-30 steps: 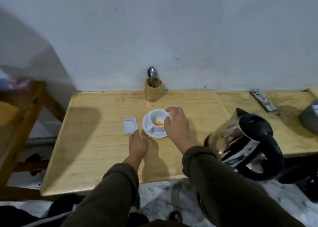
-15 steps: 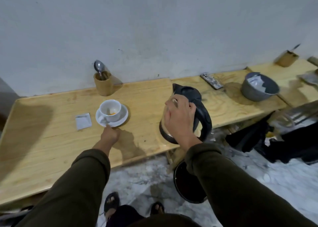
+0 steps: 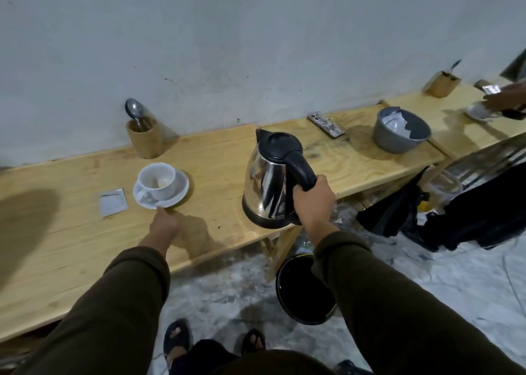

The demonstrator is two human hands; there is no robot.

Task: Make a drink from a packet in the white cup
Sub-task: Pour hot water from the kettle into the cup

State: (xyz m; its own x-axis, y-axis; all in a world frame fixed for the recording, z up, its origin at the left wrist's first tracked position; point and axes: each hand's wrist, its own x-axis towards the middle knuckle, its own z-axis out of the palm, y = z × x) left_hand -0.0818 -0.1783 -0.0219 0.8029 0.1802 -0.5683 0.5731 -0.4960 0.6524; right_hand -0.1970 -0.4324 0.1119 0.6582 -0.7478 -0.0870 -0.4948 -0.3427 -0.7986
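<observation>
Cup (image 3: 157, 180) on saucer (image 3: 179, 192) – packet (image 3: 113, 202) left, kettle (image 3: 270, 181) rt.

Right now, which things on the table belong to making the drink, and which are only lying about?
For the job: white cup on its saucer, opened packet, kettle held by right hand, spoon in wooden holder; left hand at the saucer.

Lying about: grey bowl, phone, far wooden holder.

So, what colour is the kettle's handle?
Black, on the shiny steel electric kettle; clearest in the head view.

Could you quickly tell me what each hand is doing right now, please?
Left hand: fingertips at the white saucer's rim, holding nothing.
Right hand: closed on the steel kettle's black handle.
</observation>
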